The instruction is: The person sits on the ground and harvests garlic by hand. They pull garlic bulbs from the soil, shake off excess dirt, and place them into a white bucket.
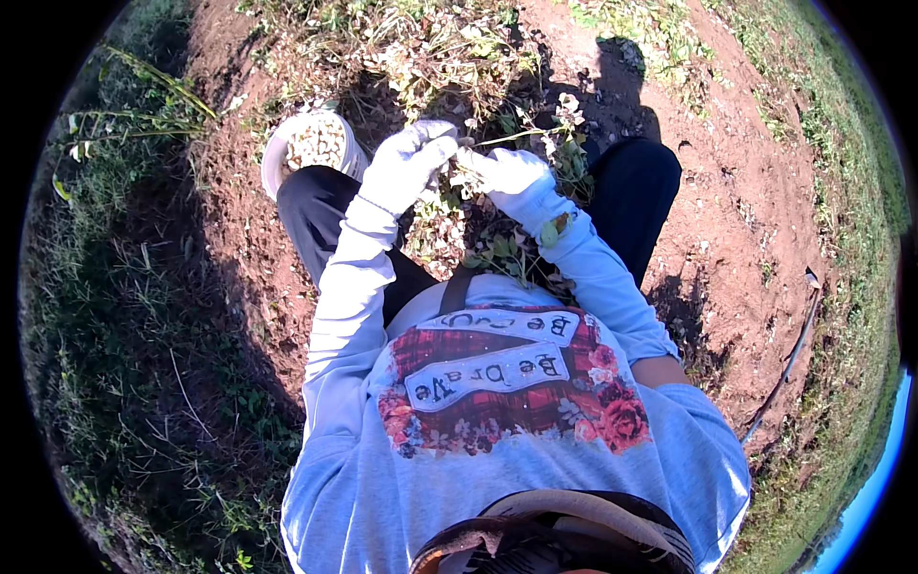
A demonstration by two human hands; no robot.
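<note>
My right hand (pixel 510 174), in a white glove, is closed around an uprooted peanut plant (pixel 470 178). Leafy stems (pixel 570 140) of the plant trail off to the right, and its root end points left. My left hand (pixel 410 163), also gloved, is at that root end with thumb and fingers curled together; what lies inside them is hidden. Beside my left knee stands a white plastic bucket (pixel 276 161), with many unshelled peanuts (pixel 315 143) visible inside it. Between my legs lie more leaves and stems (pixel 437 233).
A heap of pulled, partly dried peanut plants (pixel 423 54) lies just ahead. Reddish bare soil (pixel 724 208) runs along the right, with a thin curved pole or hose (pixel 792 351) on it. Tall grass (pixel 129 287) borders the left side. My bent knees (pixel 642 183) flank the work area.
</note>
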